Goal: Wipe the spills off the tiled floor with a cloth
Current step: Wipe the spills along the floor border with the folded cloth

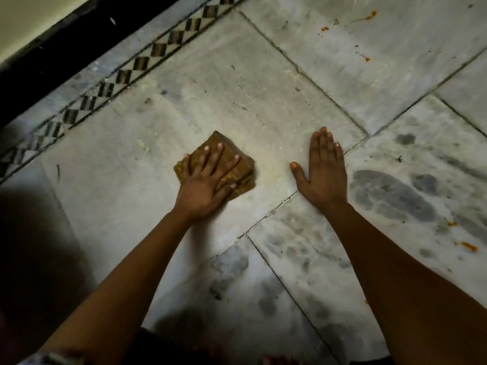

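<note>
1. While the left hand [208, 177] presses flat, fingers spread, on the folded brown cloth [220, 164], the cloth sits mid-tile on the tiled floor [237, 96].
2. Right hand [325, 169] is open, palm down on bare tile just beside it, holding nothing.
3. Orange spills [367, 17] lie far ahead-right; more [467, 246] at the right edge. Both are well apart from the cloth and nearer the right hand, so the next wipe likely goes rightward.
</note>
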A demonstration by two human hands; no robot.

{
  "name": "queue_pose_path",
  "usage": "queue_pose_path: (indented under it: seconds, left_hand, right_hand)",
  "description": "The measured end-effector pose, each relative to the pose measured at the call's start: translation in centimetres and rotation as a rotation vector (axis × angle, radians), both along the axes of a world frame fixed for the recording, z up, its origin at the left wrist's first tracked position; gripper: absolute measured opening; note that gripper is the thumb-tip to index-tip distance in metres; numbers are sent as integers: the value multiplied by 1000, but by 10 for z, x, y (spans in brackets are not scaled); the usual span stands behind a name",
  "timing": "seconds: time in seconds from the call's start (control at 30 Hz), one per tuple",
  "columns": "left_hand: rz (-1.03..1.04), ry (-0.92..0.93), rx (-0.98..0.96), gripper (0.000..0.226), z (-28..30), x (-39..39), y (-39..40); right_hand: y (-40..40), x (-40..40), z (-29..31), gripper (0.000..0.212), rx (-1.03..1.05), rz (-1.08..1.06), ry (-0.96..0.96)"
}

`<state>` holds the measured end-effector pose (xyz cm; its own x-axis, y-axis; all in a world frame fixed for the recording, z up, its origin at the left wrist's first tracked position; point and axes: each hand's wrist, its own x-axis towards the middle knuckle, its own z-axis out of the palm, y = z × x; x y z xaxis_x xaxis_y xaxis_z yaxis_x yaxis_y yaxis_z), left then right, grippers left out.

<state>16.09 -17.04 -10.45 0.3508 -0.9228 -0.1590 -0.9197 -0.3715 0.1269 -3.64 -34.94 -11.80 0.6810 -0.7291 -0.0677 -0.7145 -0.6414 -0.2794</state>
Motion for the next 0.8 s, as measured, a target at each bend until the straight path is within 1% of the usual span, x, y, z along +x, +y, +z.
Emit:
queue_pose_path:
  seconds: [0.07,0.13,0.3,0.37,0.43,0.53,0.6,0.67,0.73,0.8]
  left_hand:
    - [64,-1,6,59,0,21,1]
    - [135,-5,10,61,-2,41,-15]
    - [357,32,34,59,-6,80,-104]
    - [370,65,28,58,-5,77,-140]
    - [294,79,5,59,-4,59,-159]
    - [111,16,-16,58,-3,17,-138]
    - [12,-17,-48,57,-2,-9,-96]
    - [-16,0,-50,57,0,-17,-48]
    - [113,2,-23,61,1,0,-12]
    - [330,2,-2,64,4,28,-3]
  right_hand:
    - [0,0,-2,77,-30,-3,4]
    - [1,2,-3,77,-44,-16,0]
    - [1,3,-1,76,-53,-29,-11]
    - [2,2,-1,76,-55,-26,-2]
    - [3,3,-2,77,-62,-25,8]
    - [3,3,-1,78,-62,-27,23]
    - [3,4,0,79,-64,-22,25]
    - [2,3,-1,80,-63,-24,30]
    - [2,2,-1,80,-61,-28,21]
    - [2,2,-2,79,-55,-30,10]
